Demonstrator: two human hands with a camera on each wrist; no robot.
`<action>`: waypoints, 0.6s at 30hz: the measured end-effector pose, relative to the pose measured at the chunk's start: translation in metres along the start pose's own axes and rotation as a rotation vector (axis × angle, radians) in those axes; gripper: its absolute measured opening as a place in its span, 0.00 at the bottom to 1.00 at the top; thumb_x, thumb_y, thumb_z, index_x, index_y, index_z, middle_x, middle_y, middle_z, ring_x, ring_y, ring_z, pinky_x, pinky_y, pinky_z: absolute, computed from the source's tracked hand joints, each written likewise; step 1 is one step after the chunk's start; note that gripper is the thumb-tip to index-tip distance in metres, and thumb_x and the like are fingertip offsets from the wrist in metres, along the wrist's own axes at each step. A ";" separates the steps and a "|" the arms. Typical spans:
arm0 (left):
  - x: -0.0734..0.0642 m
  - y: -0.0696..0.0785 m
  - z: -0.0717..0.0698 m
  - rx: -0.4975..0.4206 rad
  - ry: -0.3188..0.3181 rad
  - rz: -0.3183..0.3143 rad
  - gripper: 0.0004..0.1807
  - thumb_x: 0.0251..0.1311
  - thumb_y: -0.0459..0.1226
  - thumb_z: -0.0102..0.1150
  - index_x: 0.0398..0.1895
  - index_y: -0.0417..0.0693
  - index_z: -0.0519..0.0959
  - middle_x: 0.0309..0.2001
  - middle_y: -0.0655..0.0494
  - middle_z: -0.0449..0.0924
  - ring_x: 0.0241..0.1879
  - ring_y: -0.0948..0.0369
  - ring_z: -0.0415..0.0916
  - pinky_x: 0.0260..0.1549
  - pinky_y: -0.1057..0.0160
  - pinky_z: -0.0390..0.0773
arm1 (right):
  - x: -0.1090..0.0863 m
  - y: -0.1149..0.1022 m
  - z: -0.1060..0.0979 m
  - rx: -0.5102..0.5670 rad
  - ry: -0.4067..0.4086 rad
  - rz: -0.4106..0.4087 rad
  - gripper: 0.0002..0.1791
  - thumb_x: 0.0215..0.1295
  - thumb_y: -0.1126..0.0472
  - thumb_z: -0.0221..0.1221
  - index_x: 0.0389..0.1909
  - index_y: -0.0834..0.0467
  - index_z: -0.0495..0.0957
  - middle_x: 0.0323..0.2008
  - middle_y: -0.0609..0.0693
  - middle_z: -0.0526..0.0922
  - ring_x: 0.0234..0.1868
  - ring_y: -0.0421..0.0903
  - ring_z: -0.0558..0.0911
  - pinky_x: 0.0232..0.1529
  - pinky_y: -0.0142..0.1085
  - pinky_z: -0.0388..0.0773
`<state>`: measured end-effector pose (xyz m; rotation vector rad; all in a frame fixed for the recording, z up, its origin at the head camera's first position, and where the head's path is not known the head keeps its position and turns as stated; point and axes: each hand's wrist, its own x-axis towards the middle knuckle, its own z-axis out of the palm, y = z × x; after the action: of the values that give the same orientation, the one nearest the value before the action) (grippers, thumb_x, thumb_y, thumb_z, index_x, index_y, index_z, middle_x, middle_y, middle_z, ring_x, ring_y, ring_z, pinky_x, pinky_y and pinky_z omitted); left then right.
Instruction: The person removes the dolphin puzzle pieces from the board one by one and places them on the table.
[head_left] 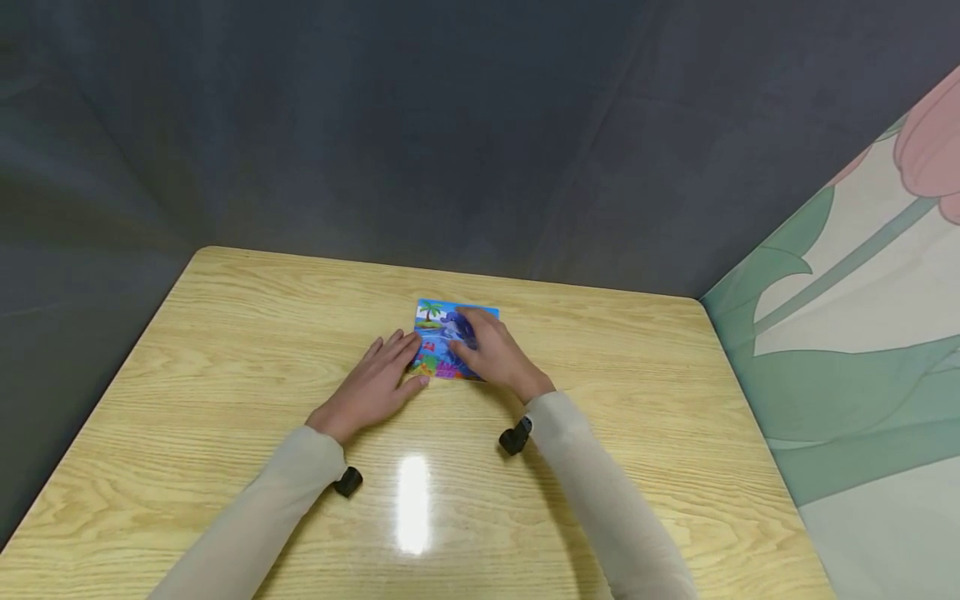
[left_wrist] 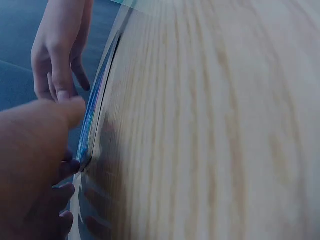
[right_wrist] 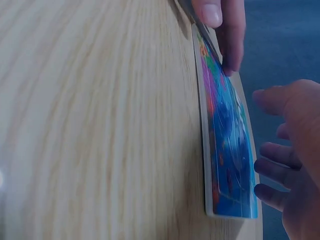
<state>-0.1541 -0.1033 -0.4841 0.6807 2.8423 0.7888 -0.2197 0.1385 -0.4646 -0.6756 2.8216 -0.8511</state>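
A thin rectangular picture board [head_left: 435, 343] lies flat on the table, printed with a palm tree, a dolphin, a red crab and bright coral. Curved seam lines like those of a jigsaw puzzle cross its glossy face in the right wrist view. My left hand [head_left: 375, 379] rests at the board's left edge, fingers stretched out over the corner area and thumb near the bottom edge. Over the right half is my right hand [head_left: 495, 350], fingers loosely bent and spread. In the right wrist view its fingertips [right_wrist: 267, 192] stand apart from the surface, with nothing between them.
The light wood-grain table [head_left: 262, 333] extends around the board on all sides. Dark cloth [head_left: 450, 142] hangs behind the far edge, and a flower-patterned cloth [head_left: 862, 375] borders the right side. Each sleeve carries a small black camera [head_left: 348, 482] at the wrist.
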 end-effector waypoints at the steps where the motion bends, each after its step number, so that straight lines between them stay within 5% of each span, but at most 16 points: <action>1: 0.001 0.000 0.000 0.008 0.000 0.002 0.40 0.83 0.53 0.49 0.85 0.39 0.56 0.86 0.43 0.55 0.87 0.42 0.46 0.86 0.39 0.43 | 0.002 -0.001 0.001 0.001 0.000 -0.003 0.36 0.78 0.51 0.61 0.81 0.61 0.65 0.78 0.61 0.70 0.81 0.59 0.69 0.82 0.53 0.66; 7: 0.006 0.005 -0.002 0.085 0.006 0.018 0.35 0.83 0.50 0.49 0.84 0.42 0.62 0.83 0.41 0.61 0.85 0.38 0.52 0.85 0.36 0.48 | 0.016 -0.007 0.004 -0.019 -0.003 0.011 0.34 0.79 0.53 0.61 0.80 0.61 0.66 0.77 0.60 0.71 0.79 0.59 0.71 0.81 0.53 0.68; 18: 0.012 0.006 -0.002 0.204 0.049 0.045 0.30 0.82 0.49 0.53 0.78 0.43 0.72 0.76 0.41 0.70 0.78 0.44 0.64 0.81 0.34 0.58 | 0.037 -0.024 0.000 -0.226 -0.075 0.075 0.31 0.80 0.52 0.61 0.78 0.57 0.70 0.73 0.58 0.74 0.73 0.57 0.74 0.75 0.54 0.73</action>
<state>-0.1626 -0.0941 -0.4793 0.7627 2.9897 0.5319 -0.2432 0.1041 -0.4513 -0.6097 2.8803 -0.4894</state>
